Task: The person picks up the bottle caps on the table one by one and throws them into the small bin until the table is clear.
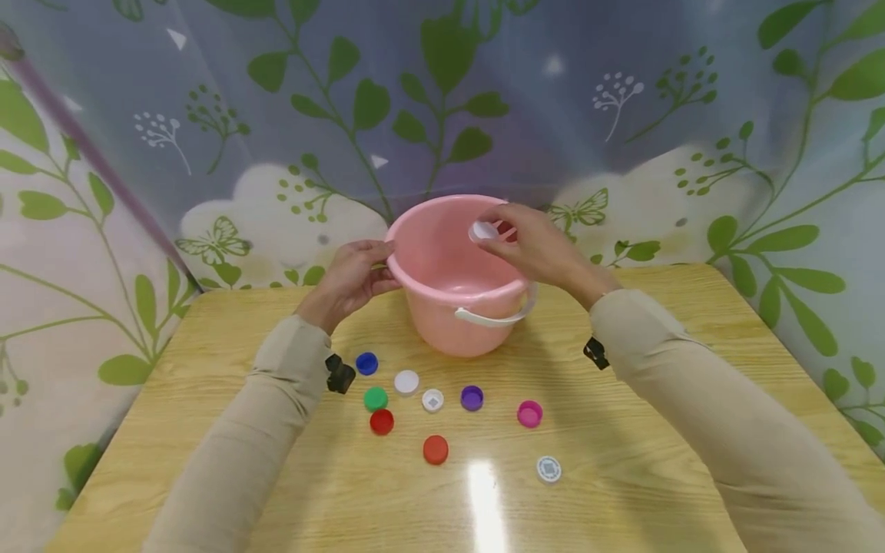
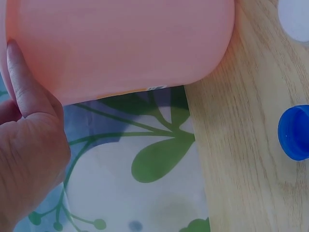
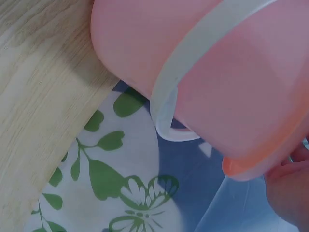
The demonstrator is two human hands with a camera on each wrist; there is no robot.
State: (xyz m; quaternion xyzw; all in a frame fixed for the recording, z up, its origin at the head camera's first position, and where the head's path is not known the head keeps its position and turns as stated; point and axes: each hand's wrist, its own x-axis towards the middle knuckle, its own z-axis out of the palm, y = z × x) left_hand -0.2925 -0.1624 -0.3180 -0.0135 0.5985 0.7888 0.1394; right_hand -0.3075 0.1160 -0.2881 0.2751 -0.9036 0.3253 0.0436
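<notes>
A pink bucket [image 1: 465, 322] with a white handle [image 1: 494, 319] stands upright at the back of the wooden table. My left hand [image 1: 353, 280] grips its rim on the left side; the left wrist view shows a finger [image 2: 30, 87] against the outer wall just under the rim. Over the right part of the bucket's mouth, my right hand [image 1: 539, 244] pinches a white bottle cap [image 1: 483, 231] between thumb and fingers. In the right wrist view only part of that hand [image 3: 289, 193] shows, beside the rim, and the cap is mostly hidden.
Several loose bottle caps lie in front of the bucket, among them a blue cap [image 1: 366, 363], a green cap [image 1: 376, 399], a purple cap [image 1: 472, 398], a pink cap [image 1: 529, 414] and an orange-red cap [image 1: 435, 450]. A leaf-patterned cloth [image 1: 442, 100] hangs right behind the table.
</notes>
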